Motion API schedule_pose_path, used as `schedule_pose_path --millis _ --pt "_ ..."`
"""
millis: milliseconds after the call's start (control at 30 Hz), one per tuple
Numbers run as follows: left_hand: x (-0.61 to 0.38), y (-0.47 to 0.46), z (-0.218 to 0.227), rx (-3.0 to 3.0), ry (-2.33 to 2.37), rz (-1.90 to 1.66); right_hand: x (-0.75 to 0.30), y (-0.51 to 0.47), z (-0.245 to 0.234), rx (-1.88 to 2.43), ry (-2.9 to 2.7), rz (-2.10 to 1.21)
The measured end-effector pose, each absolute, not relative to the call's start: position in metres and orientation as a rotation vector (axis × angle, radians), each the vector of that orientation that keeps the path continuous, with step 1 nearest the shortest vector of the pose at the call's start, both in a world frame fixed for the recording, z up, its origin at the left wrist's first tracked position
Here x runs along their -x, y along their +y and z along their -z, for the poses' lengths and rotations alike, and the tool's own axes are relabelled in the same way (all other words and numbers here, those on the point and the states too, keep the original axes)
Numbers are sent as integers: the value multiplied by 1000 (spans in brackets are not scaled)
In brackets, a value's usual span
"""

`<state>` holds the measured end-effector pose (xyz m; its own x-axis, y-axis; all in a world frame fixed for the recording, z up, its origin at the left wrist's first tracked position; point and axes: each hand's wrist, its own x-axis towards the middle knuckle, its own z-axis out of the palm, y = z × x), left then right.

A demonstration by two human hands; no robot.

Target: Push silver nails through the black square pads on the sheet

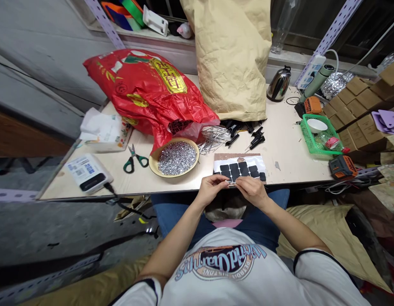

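At the front edge of the table, my left hand (212,190) and my right hand (252,192) meet fingertip to fingertip. Both are closed in a pinch on a thin silver metal rod (230,182), most of which the fingers hide. Just beyond them lies a white sheet with black rounded squares (234,169), partly covered by my fingers. A bowl of small silver metal pieces (178,159) stands to the left. Between the bowl and the sheet is a loose pile of thin metal rods (214,138). Several black plastic parts (257,138) lie behind the sheet.
Green-handled scissors (135,160), a white boxy device (88,173) and a tissue pack (104,131) are at the left. A red bag (149,93) and a paper sack (233,59) stand behind. Rightward are a kettle (279,84), a green basket (307,142) and cardboard boxes (356,106).
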<state>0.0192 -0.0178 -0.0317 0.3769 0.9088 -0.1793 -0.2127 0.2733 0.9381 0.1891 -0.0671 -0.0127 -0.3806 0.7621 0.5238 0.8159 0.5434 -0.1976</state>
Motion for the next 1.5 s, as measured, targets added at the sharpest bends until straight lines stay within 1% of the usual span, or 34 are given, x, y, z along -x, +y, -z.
schedule_pose_path --millis 167,233,467,567,867,1033,1200,1300,1433,1500 --pt "-17 -15 33 -1106 844 -893 -193 -66 9 1295 -2281 -36" --pt "-17 -16 33 -1119 862 -893 -193 -65 8 1254 -2282 -39" --pt "-24 -18 31 -1007 949 -928 -190 -66 3 1320 -2301 275" --pt "-24 -17 31 -1001 941 -928 -190 -65 1 1350 -2338 310" --pt "-18 -12 30 -1086 885 -896 -194 -65 -3 1399 -2398 155" --pt "-18 -12 32 -1120 853 -903 -194 -65 -2 1414 -2358 -73" --pt "-19 -12 35 -1182 820 -896 -196 -67 2 1379 -2354 -131" --pt "-20 -10 37 -1223 804 -873 -201 -63 3 1560 -2342 -214" --pt "-21 -7 43 -1198 892 -963 -208 -53 1 2218 -2165 -158" --pt "-21 -6 47 -1177 959 -1011 -206 -52 2 2401 -2186 -136"
